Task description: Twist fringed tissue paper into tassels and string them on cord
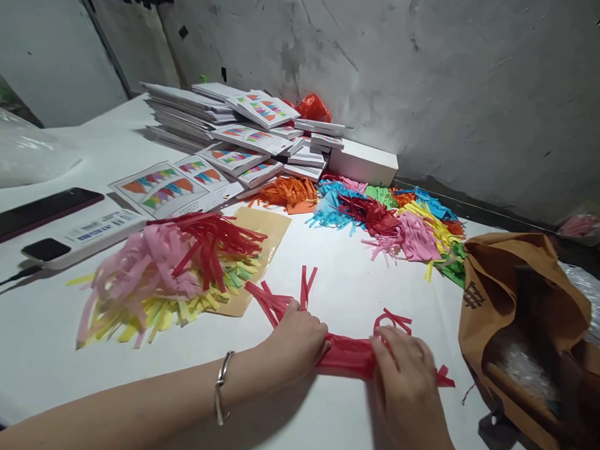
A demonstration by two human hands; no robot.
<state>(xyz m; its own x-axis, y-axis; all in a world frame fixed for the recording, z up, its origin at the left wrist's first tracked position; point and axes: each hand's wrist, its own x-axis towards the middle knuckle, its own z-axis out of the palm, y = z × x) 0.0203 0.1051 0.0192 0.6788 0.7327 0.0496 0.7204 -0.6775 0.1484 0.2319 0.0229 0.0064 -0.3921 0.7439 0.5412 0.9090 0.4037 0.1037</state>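
A red tissue-paper tassel lies stretched sideways between my hands, just above or on the white table. My left hand is closed around its left part, with cut red strips sticking out beyond the fingers. On the right part, my right hand has its fingers curled over the paper, and more loose strips poke out above and beside it. To the left lies a pile of pink tassels, with red tassels on top and yellow tassels underneath. What the palms cover is hidden.
A brown bag stands open at the right. Tassels in several colours, including blue ones, line the back near the wall. Printed white packets are stacked behind. A phone and a white box lie at the left.
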